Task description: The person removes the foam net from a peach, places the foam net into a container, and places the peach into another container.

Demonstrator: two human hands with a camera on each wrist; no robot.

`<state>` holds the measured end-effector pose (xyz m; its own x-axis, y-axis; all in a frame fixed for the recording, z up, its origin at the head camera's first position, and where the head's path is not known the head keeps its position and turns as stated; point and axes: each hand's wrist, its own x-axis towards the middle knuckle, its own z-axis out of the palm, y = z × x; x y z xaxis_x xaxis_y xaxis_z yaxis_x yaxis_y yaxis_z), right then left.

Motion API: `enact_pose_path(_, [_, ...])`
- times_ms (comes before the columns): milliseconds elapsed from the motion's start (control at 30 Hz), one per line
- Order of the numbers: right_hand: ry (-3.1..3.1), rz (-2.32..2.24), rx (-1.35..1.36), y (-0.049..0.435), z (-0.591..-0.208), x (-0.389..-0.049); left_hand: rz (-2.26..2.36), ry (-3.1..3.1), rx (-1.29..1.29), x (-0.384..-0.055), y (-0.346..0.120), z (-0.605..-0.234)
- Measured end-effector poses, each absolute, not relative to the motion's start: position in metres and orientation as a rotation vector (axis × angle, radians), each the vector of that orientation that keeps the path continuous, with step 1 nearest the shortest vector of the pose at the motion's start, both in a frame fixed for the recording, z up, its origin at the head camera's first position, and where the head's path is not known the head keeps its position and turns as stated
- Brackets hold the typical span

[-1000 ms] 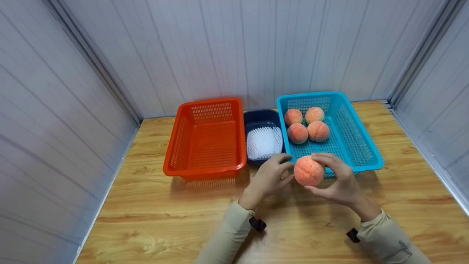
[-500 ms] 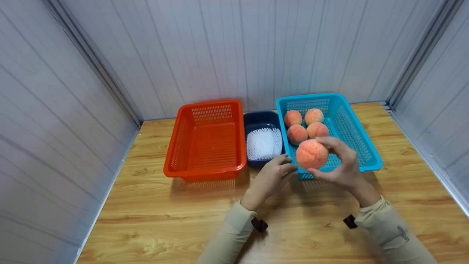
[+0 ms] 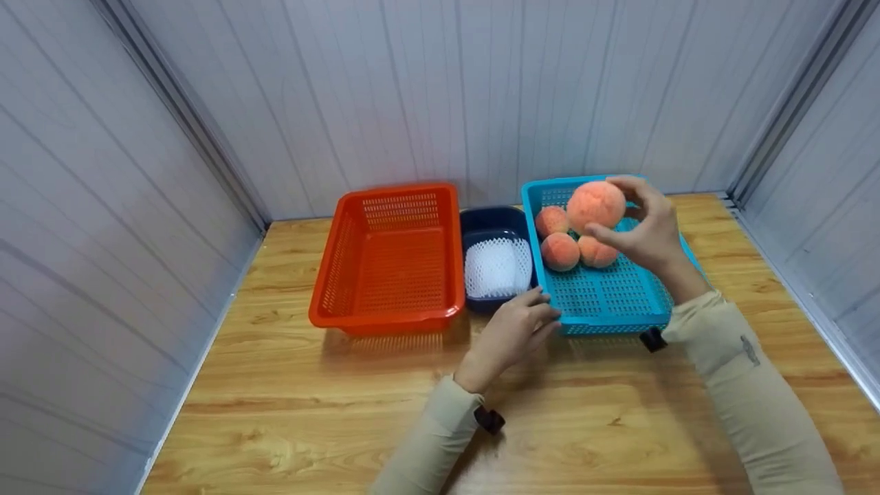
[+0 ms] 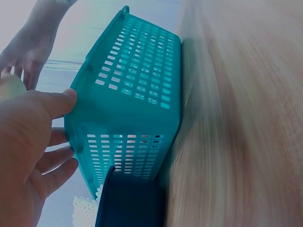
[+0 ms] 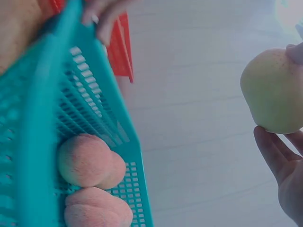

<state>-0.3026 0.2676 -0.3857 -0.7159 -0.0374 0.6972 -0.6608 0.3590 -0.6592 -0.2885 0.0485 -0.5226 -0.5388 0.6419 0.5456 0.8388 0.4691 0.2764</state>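
Note:
In the head view, my right hand [image 3: 650, 227] pinches a peach [image 3: 596, 205] between thumb and fingers. It is raised above the blue basket [image 3: 612, 322], and the right wrist view also shows this peach [image 5: 272, 90] clear of the rim. Inside the basket lie several more peaches [image 3: 560, 251]; the raised hand and fruit cover one of them from the head camera. My left hand [image 3: 512, 333] is at the basket's near left corner. The left wrist view has its thumb [image 4: 70, 97] against the rim and its fingers curled along the other side of the corner.
A red basket [image 3: 385, 323] without fruit stands to the left. Between the two baskets sits a dark blue tub [image 3: 491, 218] with white foam net sleeves [image 3: 496, 268] in it. Panelled walls [image 3: 412, 89] enclose the wooden table [image 3: 309, 412].
My right hand has carried the peach up and away, from in front of the blue basket to over the peaches inside. My left hand has shifted slightly at the basket's corner.

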Motion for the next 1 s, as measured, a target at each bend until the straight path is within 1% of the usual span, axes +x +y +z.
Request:
enact_pose_path(167, [-2.094,1.432,0.494,0.272,-0.378,-0.335,-0.735,-2.344,-1.243,-0.287,0.05,-0.523])
enact_pose_path(367, [-2.2,1.43,0.333,0.289,-0.395,-0.392,-0.705,-2.334,-1.226,-0.288,0.052,-0.524])
enact_pose_path(500, [-2.308,1.422,0.212,0.296,-0.404,-0.413,-0.703,-2.33,-1.222,-0.288,0.053,-0.524])
enact_pose_path(700, [-2.476,1.451,0.071,0.306,-0.427,-0.431,-0.74,-2.345,-1.216,-0.287,0.055,-0.526])
enact_pose_path(867, [-2.604,1.431,-0.004,0.314,-0.444,-0.433,-0.76,-2.366,-1.21,-0.287,0.058,-0.526])
enact_pose_path(1000, [-2.643,1.427,-0.007,0.316,-0.455,-0.435,-0.749,-2.352,-1.203,-0.288,0.058,-0.525])
